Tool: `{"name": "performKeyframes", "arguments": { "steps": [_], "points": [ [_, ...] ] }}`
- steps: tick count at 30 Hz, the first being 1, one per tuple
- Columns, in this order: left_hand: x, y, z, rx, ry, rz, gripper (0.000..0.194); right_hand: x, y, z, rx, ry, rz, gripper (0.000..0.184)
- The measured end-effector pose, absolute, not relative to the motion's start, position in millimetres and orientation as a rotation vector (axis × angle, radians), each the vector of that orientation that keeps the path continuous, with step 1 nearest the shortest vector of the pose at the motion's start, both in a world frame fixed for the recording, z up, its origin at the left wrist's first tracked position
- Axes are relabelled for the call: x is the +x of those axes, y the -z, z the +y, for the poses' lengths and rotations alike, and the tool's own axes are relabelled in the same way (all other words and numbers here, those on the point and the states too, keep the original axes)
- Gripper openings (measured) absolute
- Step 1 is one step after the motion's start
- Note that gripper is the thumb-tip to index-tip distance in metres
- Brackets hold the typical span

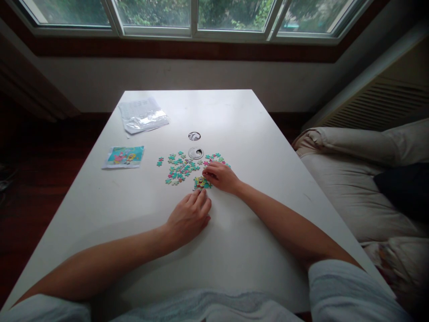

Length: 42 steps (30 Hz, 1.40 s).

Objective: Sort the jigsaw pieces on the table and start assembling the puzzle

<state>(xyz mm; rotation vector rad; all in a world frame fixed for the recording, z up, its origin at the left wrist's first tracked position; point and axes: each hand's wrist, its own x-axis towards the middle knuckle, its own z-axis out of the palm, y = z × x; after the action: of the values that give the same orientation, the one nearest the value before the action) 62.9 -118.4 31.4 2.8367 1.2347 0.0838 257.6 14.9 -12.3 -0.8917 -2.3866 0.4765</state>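
Observation:
A small joined section of jigsaw puzzle (200, 182) with a yellow figure lies on the white table. My left hand (191, 210) rests just below it, palm down, its outstretched fingertips at the section's lower edge. From the right, my right hand (221, 176) reaches over the section's upper right side, with thumb and fingers pinched together. Whatever sits between those fingertips is too small to make out. Loose puzzle pieces (182, 170), mostly teal and green with some pink, spread left of the section. More loose pieces (214, 157) lie behind my right hand, which partly covers them.
Behind the pieces are a round tin lid (195, 153) and a smaller oval item (194, 136). A colourful picture packet (124, 157) and a clear plastic bag (143, 115) lie to the left on the table (254, 250). A sofa (348, 179) stands at right.

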Motion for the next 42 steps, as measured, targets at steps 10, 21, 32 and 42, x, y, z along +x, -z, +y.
{"name": "performKeyframes", "arguments": {
  "steps": [10,21,32,42],
  "points": [
    [63.8,-34.9,-124.3,2.826,-0.048,1.205,0.039,257.3,12.3,15.5,-0.885,-0.442,-2.373,0.017],
    [64.9,-37.4,-126.9,2.84,-0.023,1.184,0.04,257.4,12.4,16.5,-0.846,-0.397,-2.339,0.016],
    [65.0,-38.3,-126.3,2.853,-0.017,1.176,0.039,257.9,13.6,17.2,-0.842,-0.405,-2.331,0.016],
    [65.4,-37.3,-126.4,2.842,-0.026,1.183,0.038,257.9,13.7,17.4,-0.848,-0.389,-2.328,0.015]
  ]
}}
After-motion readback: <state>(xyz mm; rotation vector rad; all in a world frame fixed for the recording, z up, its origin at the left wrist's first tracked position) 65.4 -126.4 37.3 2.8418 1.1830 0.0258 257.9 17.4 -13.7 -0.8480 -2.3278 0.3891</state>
